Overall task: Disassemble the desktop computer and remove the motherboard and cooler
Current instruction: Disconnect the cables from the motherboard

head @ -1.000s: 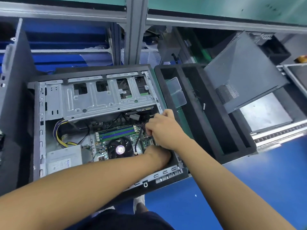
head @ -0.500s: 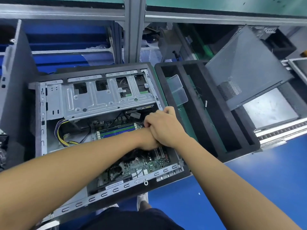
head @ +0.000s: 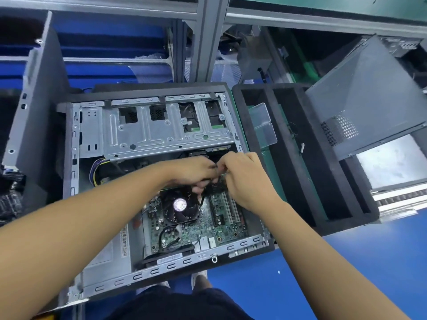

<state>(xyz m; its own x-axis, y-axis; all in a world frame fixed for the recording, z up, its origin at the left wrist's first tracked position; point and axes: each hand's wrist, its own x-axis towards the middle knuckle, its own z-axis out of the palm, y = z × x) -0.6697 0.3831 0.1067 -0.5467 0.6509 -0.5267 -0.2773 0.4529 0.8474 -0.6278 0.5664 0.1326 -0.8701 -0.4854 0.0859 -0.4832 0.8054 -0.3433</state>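
Observation:
The open desktop case (head: 76, 181) lies on its side. Inside it are the green motherboard (head: 208, 227) and the black cooler fan (head: 179, 205) with a round sticker. My left hand (head: 194, 172) and my right hand (head: 245, 179) meet above the board's upper edge, just below the metal drive cage (head: 166, 130). The fingers of both hands curl and pinch a black cable (head: 201, 200) that runs up from beside the cooler. What the cable plugs into is hidden by my fingers.
Yellow and purple power wires (head: 97, 167) bunch at the case's left. My left arm partly covers the power supply (head: 108, 257). A black foam tray (head: 300, 158) with clear boxes (head: 265, 125) sits to the right, a grey side panel (head: 365, 93) leaning over it. Another panel (head: 34, 112) stands at the left.
My left hand came up from the case's lower right rim and now sits beside my right hand on the cable. The cooler fan is uncovered again. My right hand stayed put.

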